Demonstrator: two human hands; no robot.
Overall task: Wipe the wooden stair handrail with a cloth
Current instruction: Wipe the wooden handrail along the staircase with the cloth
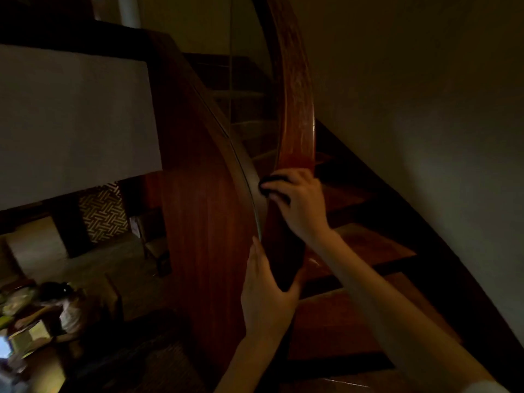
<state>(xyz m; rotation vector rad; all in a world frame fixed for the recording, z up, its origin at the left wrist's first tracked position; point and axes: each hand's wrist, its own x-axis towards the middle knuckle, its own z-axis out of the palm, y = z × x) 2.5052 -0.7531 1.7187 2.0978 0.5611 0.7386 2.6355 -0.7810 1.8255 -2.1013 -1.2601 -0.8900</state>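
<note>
The right hand grips a dark cloth against the handrail. The left hand clasps it lower down.

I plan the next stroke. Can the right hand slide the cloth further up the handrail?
Probably yes: the right hand holds the dark cloth on the handrail, and the rail above it looks bare; the top curve may need a step.
</note>
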